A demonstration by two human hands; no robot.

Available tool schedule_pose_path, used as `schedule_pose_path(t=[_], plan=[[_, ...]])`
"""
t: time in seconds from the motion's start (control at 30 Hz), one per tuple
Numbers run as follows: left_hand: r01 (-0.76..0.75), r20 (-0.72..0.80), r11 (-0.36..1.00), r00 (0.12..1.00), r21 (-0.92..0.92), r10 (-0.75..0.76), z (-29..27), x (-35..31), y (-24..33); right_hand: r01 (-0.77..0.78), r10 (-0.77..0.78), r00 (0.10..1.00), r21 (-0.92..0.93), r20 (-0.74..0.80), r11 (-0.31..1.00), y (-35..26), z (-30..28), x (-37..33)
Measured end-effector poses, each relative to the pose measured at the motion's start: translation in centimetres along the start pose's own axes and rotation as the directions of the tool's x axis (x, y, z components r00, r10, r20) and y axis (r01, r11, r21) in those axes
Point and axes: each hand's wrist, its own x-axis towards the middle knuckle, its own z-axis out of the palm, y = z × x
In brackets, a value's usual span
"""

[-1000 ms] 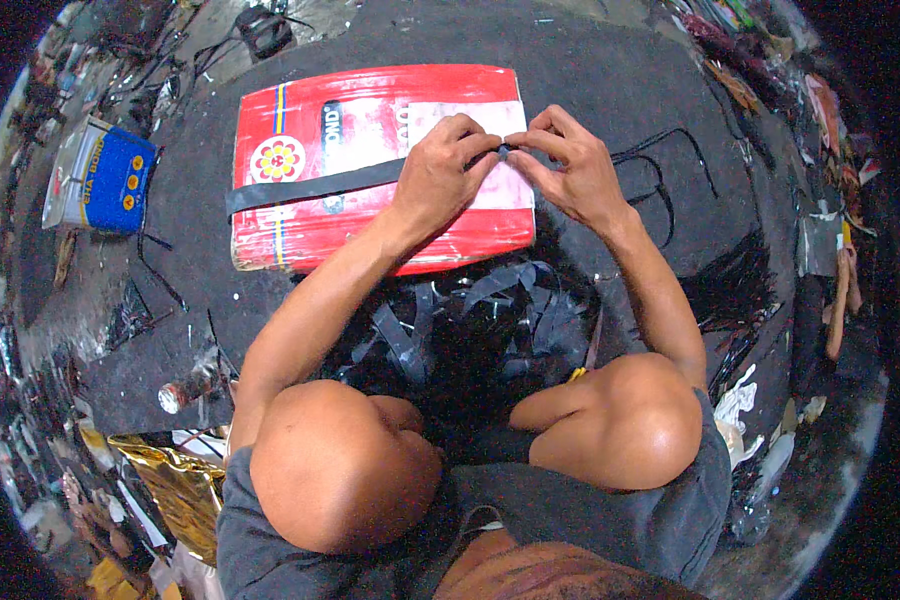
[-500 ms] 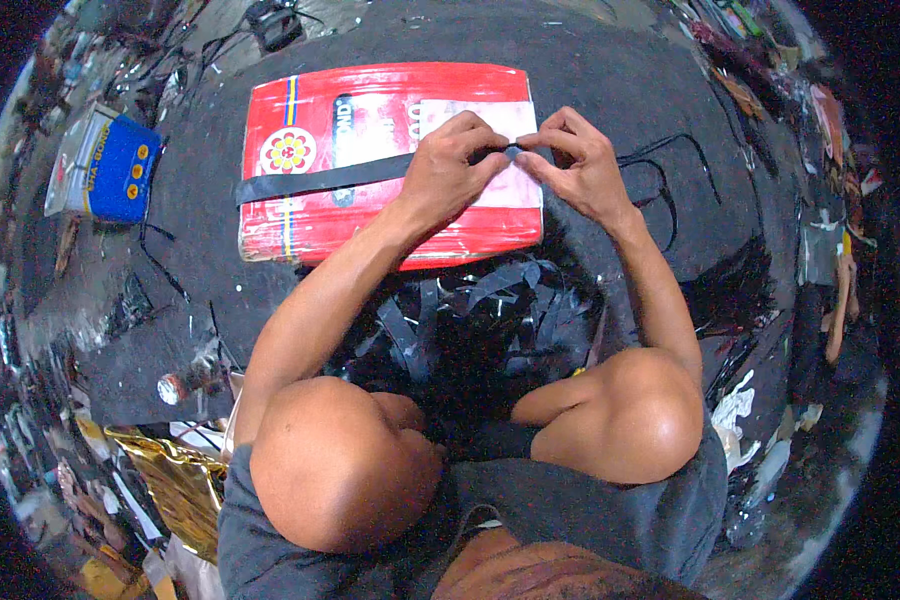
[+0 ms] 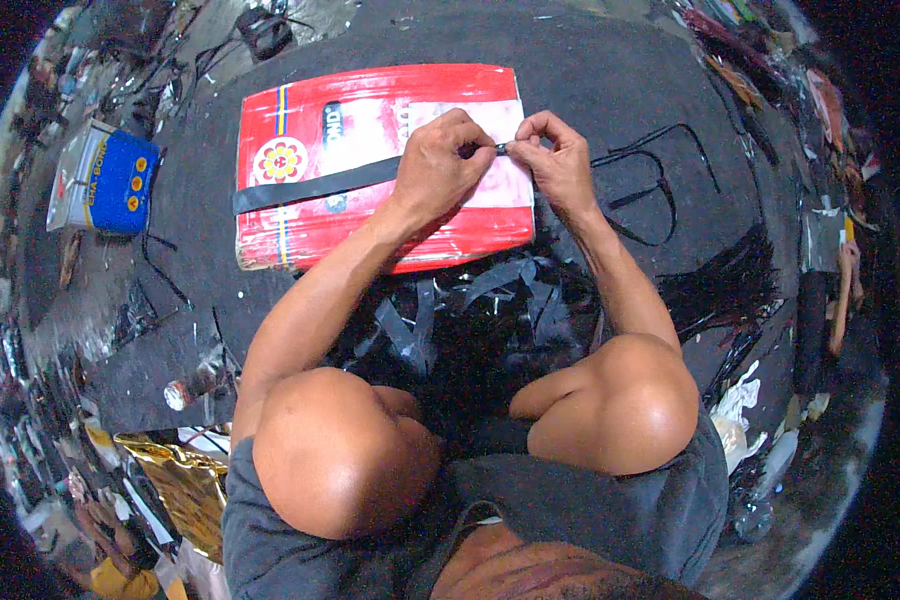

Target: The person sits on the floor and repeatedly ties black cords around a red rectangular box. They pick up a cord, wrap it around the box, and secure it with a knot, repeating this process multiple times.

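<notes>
A flattened red and white board [image 3: 370, 90], wrapped in glossy film, lies in front of me with a flower emblem on its left part. Across it runs a flat black strip [image 3: 315, 187], its left end near the board's left edge. My left hand [image 3: 444, 165] pinches the strip near its right end. Close beside it, my right hand [image 3: 552, 160] is closed on that same end with thumb and forefinger, at the board's right edge. Between the two hands the strip looks narrow, as if folded; the fingertips cover the detail.
A blue and white tin [image 3: 120, 185] stands at the left. Thin black cords [image 3: 660, 200] lie right of the board, with a bundle of dark strands [image 3: 730, 290] nearer. Cut black strips [image 3: 515, 285] lie before my knees. Gold foil [image 3: 175, 480] sits at lower left.
Both hands have shifted slightly left, and the right hand has come closer to the left along the strip. The view has moved a little.
</notes>
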Motion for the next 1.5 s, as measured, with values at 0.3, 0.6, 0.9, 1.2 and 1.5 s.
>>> schedule_pose_path(t=[0.3,0.6,0.9,1.2,1.5], plan=[[-0.047,0.028,0.997,0.998,-0.062,0.049,1.1,1.5,0.2,0.068,-0.078,0.993,-0.117,-0.086,0.991,0.6,0.1,-0.1],[-0.122,-0.027,0.984,0.992,-0.131,0.120,2.1,2.0,0.4,-0.342,0.348,0.931,0.603,0.112,0.721,2.5,0.2,-1.5],[-0.119,-0.022,0.985,0.993,-0.126,0.117,2.2,2.0,-0.2,-0.059,-0.083,0.973,-0.582,-0.214,0.811,-1.1,0.5,3.5],[-0.095,0.016,0.986,0.995,-0.139,0.098,2.0,2.2,-0.6,-0.209,0.070,0.965,-0.585,-0.251,0.784,12.6,-2.8,1.7],[-0.095,-0.019,0.982,0.995,-0.162,0.093,2.3,2.0,0.0,-0.380,0.240,0.918,-0.870,-0.315,0.313,17.7,-6.7,-1.8]])
